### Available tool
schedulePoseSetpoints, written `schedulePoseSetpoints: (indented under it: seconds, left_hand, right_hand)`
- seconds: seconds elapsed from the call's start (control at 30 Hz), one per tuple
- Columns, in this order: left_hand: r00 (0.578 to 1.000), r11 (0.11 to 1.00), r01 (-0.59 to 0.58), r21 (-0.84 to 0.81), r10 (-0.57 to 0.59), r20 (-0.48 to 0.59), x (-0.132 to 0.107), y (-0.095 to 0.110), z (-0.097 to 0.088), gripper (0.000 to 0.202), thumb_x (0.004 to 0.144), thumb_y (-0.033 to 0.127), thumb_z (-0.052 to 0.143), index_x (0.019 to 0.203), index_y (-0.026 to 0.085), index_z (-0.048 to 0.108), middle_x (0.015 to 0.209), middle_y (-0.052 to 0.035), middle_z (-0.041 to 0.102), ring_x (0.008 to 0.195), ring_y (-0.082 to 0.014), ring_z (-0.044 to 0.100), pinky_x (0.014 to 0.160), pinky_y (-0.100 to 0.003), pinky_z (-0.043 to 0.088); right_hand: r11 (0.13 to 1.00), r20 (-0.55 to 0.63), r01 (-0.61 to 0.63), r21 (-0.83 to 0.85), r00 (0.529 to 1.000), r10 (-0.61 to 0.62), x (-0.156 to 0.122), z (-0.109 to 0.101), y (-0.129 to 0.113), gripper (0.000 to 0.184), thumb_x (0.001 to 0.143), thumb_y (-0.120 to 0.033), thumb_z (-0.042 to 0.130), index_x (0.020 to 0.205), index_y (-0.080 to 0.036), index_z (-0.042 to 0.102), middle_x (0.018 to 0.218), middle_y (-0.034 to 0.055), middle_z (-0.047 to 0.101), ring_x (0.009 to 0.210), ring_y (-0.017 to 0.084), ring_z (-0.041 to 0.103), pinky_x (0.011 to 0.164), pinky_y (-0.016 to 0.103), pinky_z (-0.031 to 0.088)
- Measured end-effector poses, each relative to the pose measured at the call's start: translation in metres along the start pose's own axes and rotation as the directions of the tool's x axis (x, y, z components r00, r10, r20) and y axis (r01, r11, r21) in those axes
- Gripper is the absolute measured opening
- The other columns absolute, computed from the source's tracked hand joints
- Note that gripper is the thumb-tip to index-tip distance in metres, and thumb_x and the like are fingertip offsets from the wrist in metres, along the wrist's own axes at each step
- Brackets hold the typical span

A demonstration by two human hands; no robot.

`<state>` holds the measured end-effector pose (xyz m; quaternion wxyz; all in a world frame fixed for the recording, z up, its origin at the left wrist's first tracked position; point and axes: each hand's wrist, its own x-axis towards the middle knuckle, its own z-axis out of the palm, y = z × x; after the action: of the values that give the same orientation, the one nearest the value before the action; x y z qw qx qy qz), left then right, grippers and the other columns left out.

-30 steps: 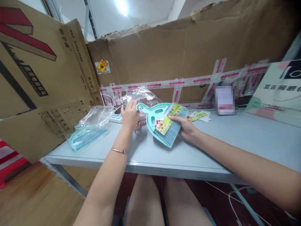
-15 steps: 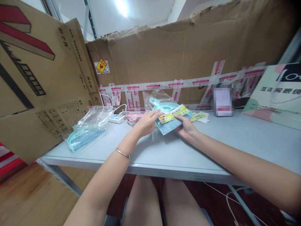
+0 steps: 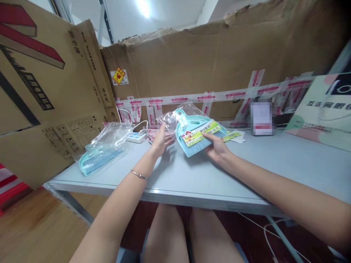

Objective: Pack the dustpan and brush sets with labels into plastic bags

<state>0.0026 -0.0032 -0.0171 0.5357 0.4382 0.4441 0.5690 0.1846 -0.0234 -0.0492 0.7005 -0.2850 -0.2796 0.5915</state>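
Note:
My right hand (image 3: 218, 149) grips the lower right edge of a light-blue dustpan and brush set (image 3: 189, 126), thumb on top. A printed yellow-green label (image 3: 201, 133) crosses the set above the blue bristles. My left hand (image 3: 161, 141) is open beside the set's left edge, apart from it, with fingers spread. Behind the set, a clear plastic bag (image 3: 167, 118) spreads out; whether the set is partly in it I cannot tell. Another light-blue dustpan and brush set (image 3: 100, 160) lies in clear plastic on the left of the table.
On the white table (image 3: 175, 182), a pink item (image 3: 152, 136) and a white power strip (image 3: 136, 137) lie toward the back. More printed labels (image 3: 234, 136) are right of the set. A phone (image 3: 261, 117) stands upright before the cardboard wall (image 3: 178, 69). A printed box (image 3: 320, 109) stands far right.
My left hand has come off the set and moved left, its fingers spreading. The label and dustpan handle show more fully. My right hand keeps its grip.

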Motion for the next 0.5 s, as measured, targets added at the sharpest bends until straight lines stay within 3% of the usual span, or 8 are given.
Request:
schedulePoseSetpoints:
  seconds: [0.07,0.2,0.33,0.5]
  left_hand:
    - [0.981,0.997,0.079,-0.021,-0.074,0.180,-0.003,-0.001,0.002,0.056,0.079,0.061,0.047,0.118,0.020,0.047,0.114,-0.0121,0.059,0.091,-0.0205,0.062,0.076,-0.032,0.051]
    - [0.880,0.994,0.037,0.104,-0.082,0.468,-0.016,-0.006,0.006,0.052,0.076,0.058,0.057,0.112,0.021,0.054,0.107,-0.0101,0.064,0.092,-0.0210,0.061,0.077,-0.035,0.050]
    - [0.872,0.983,-0.053,0.174,-0.040,0.489,-0.021,-0.017,0.011,0.050,0.063,0.036,0.077,0.105,0.019,0.057,0.102,-0.0080,0.066,0.089,-0.0205,0.061,0.074,-0.034,0.049]
    - [0.898,0.990,-0.075,0.124,0.013,0.441,-0.015,-0.020,0.008,0.048,0.059,0.029,0.078,0.101,0.016,0.057,0.100,-0.0084,0.066,0.083,-0.0193,0.062,0.070,-0.032,0.050]
  right_hand:
    - [1.000,-0.008,0.002,0.011,1.000,-0.002,-0.001,0.001,0.001,0.031,0.071,-0.005,0.059,0.098,-0.019,0.060,0.088,0.0004,0.071,0.087,0.019,0.067,0.081,0.035,0.058]
    - [1.000,-0.004,0.001,0.018,1.000,-0.001,-0.004,0.003,0.003,0.029,0.070,-0.003,0.059,0.094,-0.019,0.061,0.084,0.0001,0.071,0.084,0.018,0.067,0.077,0.033,0.059]
    - [1.000,0.017,-0.002,-0.004,1.000,0.002,-0.008,0.006,0.005,0.028,0.069,-0.002,0.058,0.091,-0.020,0.060,0.080,-0.0005,0.070,0.080,0.018,0.067,0.072,0.031,0.060]
    - [0.995,0.008,-0.034,-0.090,0.999,0.035,-0.008,0.005,0.001,0.018,0.071,-0.009,0.062,0.085,-0.019,0.059,0.072,-0.0003,0.067,0.068,0.017,0.064,0.058,0.030,0.058]
